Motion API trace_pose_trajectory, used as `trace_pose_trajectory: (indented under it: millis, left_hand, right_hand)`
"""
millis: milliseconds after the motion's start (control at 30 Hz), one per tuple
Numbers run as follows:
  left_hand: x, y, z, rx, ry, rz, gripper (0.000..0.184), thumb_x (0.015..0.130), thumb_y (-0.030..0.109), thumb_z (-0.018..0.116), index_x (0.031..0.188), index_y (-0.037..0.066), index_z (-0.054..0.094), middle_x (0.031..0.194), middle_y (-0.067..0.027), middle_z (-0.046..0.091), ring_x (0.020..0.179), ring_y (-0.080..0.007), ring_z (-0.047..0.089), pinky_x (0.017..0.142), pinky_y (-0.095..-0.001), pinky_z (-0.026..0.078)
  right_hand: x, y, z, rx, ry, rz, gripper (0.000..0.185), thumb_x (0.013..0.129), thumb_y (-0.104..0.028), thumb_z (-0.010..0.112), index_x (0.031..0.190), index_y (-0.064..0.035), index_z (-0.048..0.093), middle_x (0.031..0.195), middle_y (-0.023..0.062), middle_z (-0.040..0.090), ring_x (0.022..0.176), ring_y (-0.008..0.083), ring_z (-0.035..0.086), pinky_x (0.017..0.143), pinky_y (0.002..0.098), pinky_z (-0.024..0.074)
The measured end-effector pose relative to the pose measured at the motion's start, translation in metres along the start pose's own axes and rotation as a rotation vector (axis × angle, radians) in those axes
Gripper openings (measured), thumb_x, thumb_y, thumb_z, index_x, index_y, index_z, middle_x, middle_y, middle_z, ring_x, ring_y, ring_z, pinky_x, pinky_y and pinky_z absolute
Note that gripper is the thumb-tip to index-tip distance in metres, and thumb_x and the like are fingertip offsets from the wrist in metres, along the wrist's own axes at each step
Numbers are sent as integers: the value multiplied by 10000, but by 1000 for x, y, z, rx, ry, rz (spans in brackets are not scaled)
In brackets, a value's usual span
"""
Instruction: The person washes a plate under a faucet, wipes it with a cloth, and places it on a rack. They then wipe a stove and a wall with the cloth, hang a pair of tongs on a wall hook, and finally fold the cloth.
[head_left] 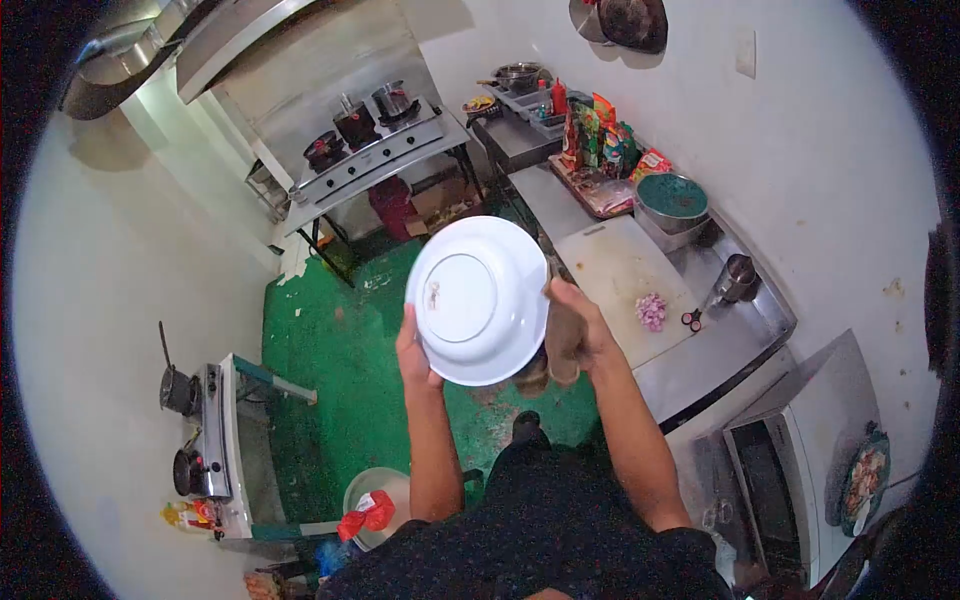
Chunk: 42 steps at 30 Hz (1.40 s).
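Observation:
A white bowl [500, 330] is held up in front of me, tilted so that its underside with the round foot ring and a small mark faces me. My left hand [414, 352] grips its left rim, fingers hidden behind it. At the bowl's right edge, my right hand [590, 325] holds a brown cloth [565, 345] that hangs down against the bowl. On the counter to the right lies a white cutting board [620, 270] with a small pile of chopped pinkish onion [651, 312]. Red-handled scissors [692, 320] rest by the board's edge.
A steel pot with a green inside [672, 197], a metal cup [738, 272] and several food packets [600, 140] stand along the right counter. A gas stove [370, 155] with pots is ahead. Behind me at lower left is a bucket [360, 490] with a red bag.

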<state>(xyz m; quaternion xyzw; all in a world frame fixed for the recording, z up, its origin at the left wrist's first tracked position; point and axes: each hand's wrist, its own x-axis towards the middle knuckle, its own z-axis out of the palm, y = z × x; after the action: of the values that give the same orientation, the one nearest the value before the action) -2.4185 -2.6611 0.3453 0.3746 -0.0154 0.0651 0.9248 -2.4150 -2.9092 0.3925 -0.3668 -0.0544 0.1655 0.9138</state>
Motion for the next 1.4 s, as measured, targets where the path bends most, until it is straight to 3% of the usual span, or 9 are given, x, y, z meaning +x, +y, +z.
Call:
trace_pose_trajectory:
  millis: [167,300,500,633,867,967,1133,1200,1400]
  left_hand:
    - [14,-27,-9,537,300,203,473,1025,325,419,1330,-33,470,1263,-130,573,1106,-216,575,970,-361,451]
    - [2,-19,0,677,84,82,590,1016,440,382,1387,-17,408,1326,-128,525,1134,-254,550,1003,-400,407]
    - [-31,1,43,271,266,-43,795,903,690,387,1402,72,405,1286,-139,522,1173,-295,504,1017,-435,412]
    - [-27,-27,1,34,165,-40,784,906,678,393,1406,74,400,1293,-137,519,1178,-293,503,1020,-435,411]
    - [-29,-41,-3,-47,62,-92,766,910,657,403,1412,77,392,1305,-134,514,1186,-290,501,1026,-435,410]
    - [-34,-42,-6,-60,55,-114,759,912,647,408,1414,79,389,1311,-132,511,1190,-289,500,1028,-435,409]
    - [-31,-49,-12,-63,43,-149,747,915,632,415,1418,81,383,1319,-130,507,1196,-287,499,1033,-434,408]
    - [-28,-55,-14,-66,44,-162,742,916,626,418,1420,82,380,1323,-129,506,1199,-286,498,1034,-434,408]
    - [-31,-59,-12,-58,47,-174,729,920,608,427,1425,85,373,1333,-126,501,1206,-284,497,1039,-434,406]
  right_hand:
    - [-8,10,10,-636,-160,-285,442,819,-299,729,1107,19,621,1060,123,666,952,167,628,850,335,488]
    - [-26,5,41,-1045,-45,-582,276,779,-172,688,942,35,605,887,188,648,772,298,656,674,392,503]
    - [-35,46,57,-1376,-236,-865,303,769,-248,675,961,-25,604,911,160,619,834,356,631,740,455,518]
    - [-29,70,65,-1293,-438,-782,295,776,-251,698,973,-50,609,965,139,585,781,343,628,664,431,522]
    - [15,66,57,-1520,2,-837,292,807,-249,651,1024,-80,552,961,150,552,786,357,642,623,477,535]
    - [26,51,48,-1678,288,-623,245,837,-230,613,998,-48,581,956,183,616,790,386,652,681,498,532]
    - [1,53,49,-1792,1,-66,343,832,-207,525,1057,50,555,921,259,661,827,433,670,768,532,536]
    - [-16,64,58,-1749,-237,-158,328,832,-220,553,1060,16,547,953,244,644,814,429,663,733,525,539]
    - [2,75,49,-1519,-60,-656,292,840,-250,633,1040,-51,557,971,179,571,811,384,629,680,501,521]
